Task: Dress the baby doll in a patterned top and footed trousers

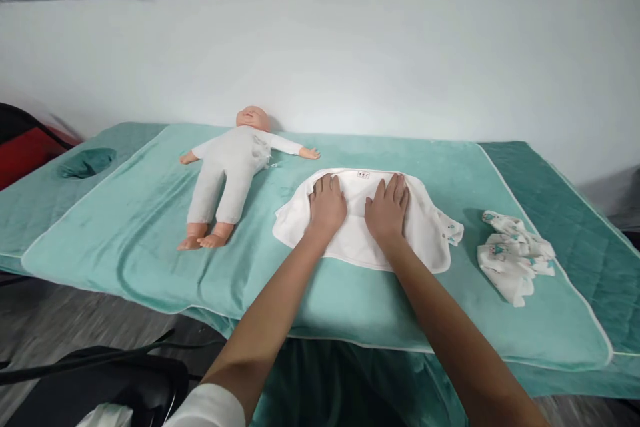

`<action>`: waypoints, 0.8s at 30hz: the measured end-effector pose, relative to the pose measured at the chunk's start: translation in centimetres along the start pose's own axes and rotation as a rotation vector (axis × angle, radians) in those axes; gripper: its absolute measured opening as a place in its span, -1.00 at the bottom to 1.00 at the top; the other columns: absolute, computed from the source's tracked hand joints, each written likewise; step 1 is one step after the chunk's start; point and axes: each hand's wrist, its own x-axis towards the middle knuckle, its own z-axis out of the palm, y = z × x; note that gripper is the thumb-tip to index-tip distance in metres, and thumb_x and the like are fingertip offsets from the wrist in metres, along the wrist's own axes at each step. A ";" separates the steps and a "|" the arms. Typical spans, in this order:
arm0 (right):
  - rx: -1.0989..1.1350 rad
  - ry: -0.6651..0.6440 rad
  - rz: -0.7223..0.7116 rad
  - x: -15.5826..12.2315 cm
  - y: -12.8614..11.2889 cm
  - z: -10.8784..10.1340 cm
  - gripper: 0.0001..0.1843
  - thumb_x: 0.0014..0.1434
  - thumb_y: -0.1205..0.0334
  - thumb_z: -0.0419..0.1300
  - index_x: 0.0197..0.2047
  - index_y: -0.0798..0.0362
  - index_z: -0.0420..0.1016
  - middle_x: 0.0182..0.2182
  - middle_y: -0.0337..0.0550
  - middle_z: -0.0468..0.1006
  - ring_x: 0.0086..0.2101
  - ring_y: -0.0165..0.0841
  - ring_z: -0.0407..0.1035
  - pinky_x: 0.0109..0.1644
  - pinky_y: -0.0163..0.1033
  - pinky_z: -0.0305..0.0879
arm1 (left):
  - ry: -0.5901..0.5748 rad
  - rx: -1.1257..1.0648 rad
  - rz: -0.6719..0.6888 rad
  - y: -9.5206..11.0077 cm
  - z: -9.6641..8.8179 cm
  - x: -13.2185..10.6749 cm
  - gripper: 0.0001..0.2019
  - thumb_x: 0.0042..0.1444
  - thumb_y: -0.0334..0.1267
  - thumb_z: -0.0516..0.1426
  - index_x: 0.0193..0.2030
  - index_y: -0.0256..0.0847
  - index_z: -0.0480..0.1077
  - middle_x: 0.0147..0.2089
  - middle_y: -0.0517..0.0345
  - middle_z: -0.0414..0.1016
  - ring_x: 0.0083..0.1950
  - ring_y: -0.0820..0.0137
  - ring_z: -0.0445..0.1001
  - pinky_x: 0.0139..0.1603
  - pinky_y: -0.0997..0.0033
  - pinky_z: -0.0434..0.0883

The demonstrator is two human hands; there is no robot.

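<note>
A small white baby shirt (356, 235) lies spread on the green bed cover, a label near its top edge and a patterned cuff showing at its right end. My left hand (328, 203) rests flat on its left half, fingers pointing at the upper edge. On the right half, my right hand (387, 208) presses down with its fingers stretched out. Neither hand grips the cloth. To the left, a baby doll (227, 167) in a white bodysuit lies on its back, arms out. A crumpled white patterned baby garment (515, 255) sits off to the right.
The green cover (150, 233) lies over a padded bed with a face hole (87, 163) at its left end. A white wall (320, 60) runs behind. A black chair (100, 380) stands at the lower left, and a red item (27, 153) at the far left.
</note>
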 end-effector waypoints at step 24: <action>0.051 -0.061 0.162 5.7 -0.9 0.8 -0.33 0.37 0.07 -0.06 0.45 0.22 0.05 0.39 0.34 0.07 0.31 0.19 0.06 0.22 0.15 0.21 | -0.027 -0.200 -0.214 2.1 1.7 5.2 -0.35 0.23 -0.36 -0.06 0.47 -0.48 -0.03 0.44 -0.31 0.18 0.43 -0.03 0.22 0.35 -0.05 0.30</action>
